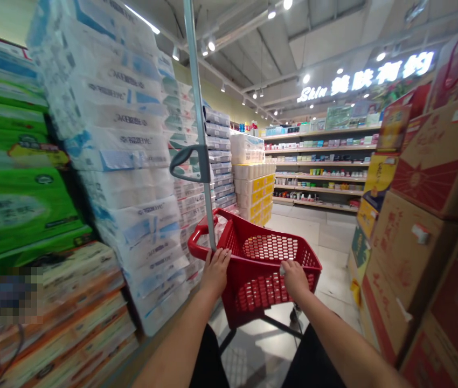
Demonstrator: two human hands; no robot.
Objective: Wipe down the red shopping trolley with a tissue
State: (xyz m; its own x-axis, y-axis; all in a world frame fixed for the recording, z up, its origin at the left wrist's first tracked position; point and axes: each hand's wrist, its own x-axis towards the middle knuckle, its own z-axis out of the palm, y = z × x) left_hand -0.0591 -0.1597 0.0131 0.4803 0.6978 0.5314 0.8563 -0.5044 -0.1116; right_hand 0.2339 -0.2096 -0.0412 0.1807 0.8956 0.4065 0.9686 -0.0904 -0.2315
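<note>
A red plastic shopping cart with a meshed basket stands sideways in front of me. A tall metal pole with a grey loop handle rises near its handlebar end. My left hand is closed over the cart's near rim, right beside the foot of the pole. Further right along the same rim, my right hand grips the edge with its fingers curled over. A small pale spot shows at the right thumb; I cannot make out what it is. The visible part of the basket holds no goods.
White tissue packs tower on the left, beside green packs and flat cartons. Cardboard boxes line the right side. Stacked yellow and white packs and shelves of small goods stand further back. Pale tiled floor runs between.
</note>
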